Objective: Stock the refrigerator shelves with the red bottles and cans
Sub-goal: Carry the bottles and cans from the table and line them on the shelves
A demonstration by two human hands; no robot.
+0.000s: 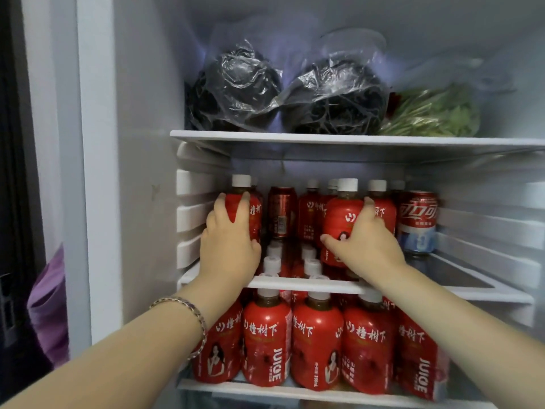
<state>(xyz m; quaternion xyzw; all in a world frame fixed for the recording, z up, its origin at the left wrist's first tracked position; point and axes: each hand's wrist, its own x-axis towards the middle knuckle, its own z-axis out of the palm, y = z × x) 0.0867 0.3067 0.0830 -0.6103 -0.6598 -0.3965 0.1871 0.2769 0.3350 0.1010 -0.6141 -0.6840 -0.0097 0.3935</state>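
Observation:
My left hand (228, 243) is wrapped around a red juice bottle (252, 212) with a white cap at the left end of the middle shelf (477, 293). On the same shelf my right hand (364, 240) grips another red juice bottle (342, 214) nearer the middle. Behind them stand more red bottles, a dark red can (282, 211) and a red cola can (417, 221) on the right. The lower shelf (295, 392) holds a full front row of red juice bottles (317, 340).
The top shelf (354, 139) carries two plastic bags of dark contents (336, 95) and bagged green vegetables (433, 113). Ribbed side walls flank the middle shelf. The right part of the middle shelf in front of the cola can is bare. A purple cloth (48, 308) hangs left of the fridge.

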